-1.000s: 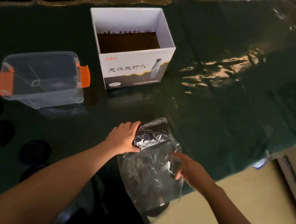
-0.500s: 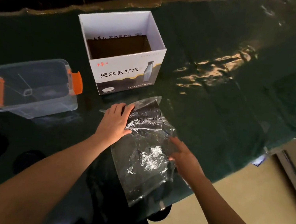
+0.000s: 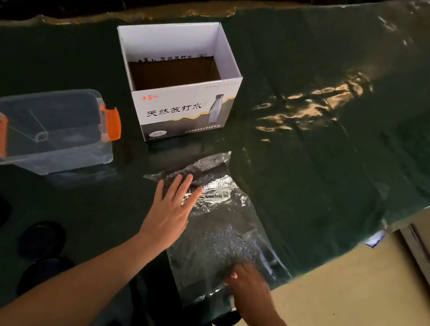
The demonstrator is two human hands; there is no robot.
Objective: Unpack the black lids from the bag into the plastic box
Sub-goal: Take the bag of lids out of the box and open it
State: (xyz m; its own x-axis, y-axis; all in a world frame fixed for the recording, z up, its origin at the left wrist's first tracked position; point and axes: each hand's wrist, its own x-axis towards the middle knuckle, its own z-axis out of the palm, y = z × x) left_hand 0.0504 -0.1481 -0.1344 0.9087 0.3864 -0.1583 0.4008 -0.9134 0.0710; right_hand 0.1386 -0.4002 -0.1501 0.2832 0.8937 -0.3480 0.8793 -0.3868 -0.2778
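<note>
A crinkled clear plastic bag (image 3: 222,228) lies flat on the dark green table cover, dark lids showing through it. My left hand (image 3: 170,209) rests flat on its far left part, fingers spread. My right hand (image 3: 251,288) grips the bag's near end at the table edge. The clear plastic box (image 3: 45,134) with orange latches stands at the left, nothing visible inside it. Several black lids (image 3: 42,239) lie loose on the table in front of the box, at the lower left.
An open white cardboard box (image 3: 185,111) with printed text stands just behind the bag. The table edge (image 3: 332,267) runs diagonally at the right, with beige floor beyond. A black round object (image 3: 227,318) pokes out below the bag's near end.
The bag has been pushed away from me and laid flatter on the table. My left hand has let go of the bag's far end and now lies open on it.
</note>
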